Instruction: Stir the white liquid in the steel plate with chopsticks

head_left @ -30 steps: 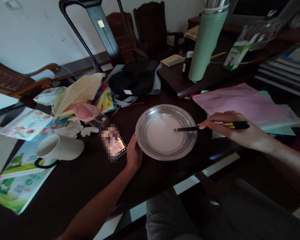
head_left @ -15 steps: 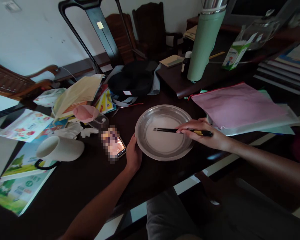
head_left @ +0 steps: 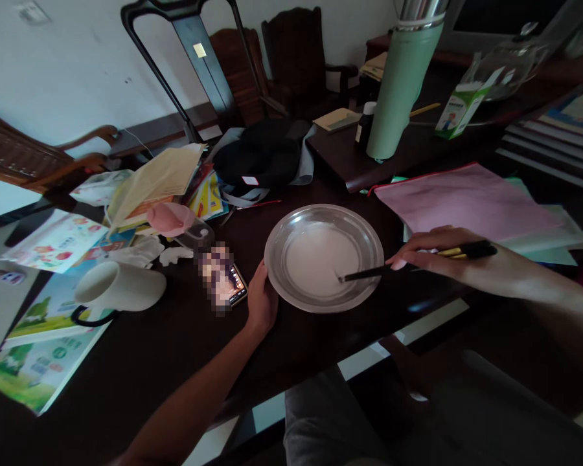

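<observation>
A shallow metal plate (head_left: 291,223) holding white liquid sits on the dark table (head_left: 175,349) in front of me. My left hand (head_left: 261,299) rests against the plate's left rim with its fingers curled on the edge. My right hand (head_left: 447,257) is closed on a pair of black chopsticks (head_left: 379,272) with yellow ends. Their tips dip into the white liquid at the plate's lower right.
A phone (head_left: 226,280) lies just left of my left hand. A white mug (head_left: 119,288) lies tipped on picture books at the left. A pink folder (head_left: 466,200) is at the right, a green flask (head_left: 401,84) and a small carton (head_left: 461,107) behind. Chairs stand along the wall.
My right hand pulled back to the right and the chopstick tips swept from the plate's centre-left to its lower right. My left hand stayed on the rim.
</observation>
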Demonstrator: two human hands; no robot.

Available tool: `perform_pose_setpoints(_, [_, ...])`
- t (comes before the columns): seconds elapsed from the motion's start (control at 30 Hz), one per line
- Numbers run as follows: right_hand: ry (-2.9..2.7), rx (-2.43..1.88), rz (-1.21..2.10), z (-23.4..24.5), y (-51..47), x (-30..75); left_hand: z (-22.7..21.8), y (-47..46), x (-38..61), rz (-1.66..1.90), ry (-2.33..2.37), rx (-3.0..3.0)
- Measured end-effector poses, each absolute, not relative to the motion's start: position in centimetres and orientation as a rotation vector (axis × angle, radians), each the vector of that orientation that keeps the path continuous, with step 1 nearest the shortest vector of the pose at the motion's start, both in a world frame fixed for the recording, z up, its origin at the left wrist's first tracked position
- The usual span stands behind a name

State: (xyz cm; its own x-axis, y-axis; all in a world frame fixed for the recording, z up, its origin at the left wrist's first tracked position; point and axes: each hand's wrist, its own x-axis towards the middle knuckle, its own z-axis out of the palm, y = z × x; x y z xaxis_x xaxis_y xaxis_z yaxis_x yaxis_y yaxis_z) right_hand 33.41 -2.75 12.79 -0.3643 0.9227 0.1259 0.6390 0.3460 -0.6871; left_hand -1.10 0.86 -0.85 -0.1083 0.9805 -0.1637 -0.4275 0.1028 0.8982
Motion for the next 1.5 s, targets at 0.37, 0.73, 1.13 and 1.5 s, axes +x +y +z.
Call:
perform_pose_setpoints(0.37, [-2.106,-1.223,0.709,7.8,-0.1,28.7,-1.3,0.9,-1.4,1.365,1.055,0.722])
perform_pose_setpoints(0.73, [-2.123,-1.378,0.721,13.7,-2.2,33.9,-1.2,0.9,-1.3,1.37,1.068,0.721])
perform_pose_setpoints(1.13, [-2.046,-1.248,0.675,8.0,0.5,28.9,-1.5,1.0,-1.5,1.362,1.065,0.719])
perform_pose_setpoints(1.5, [-2.159,-1.378,0.738,13.6,-2.5,34.2,-1.5,0.9,-1.4,1.386,1.06,0.698])
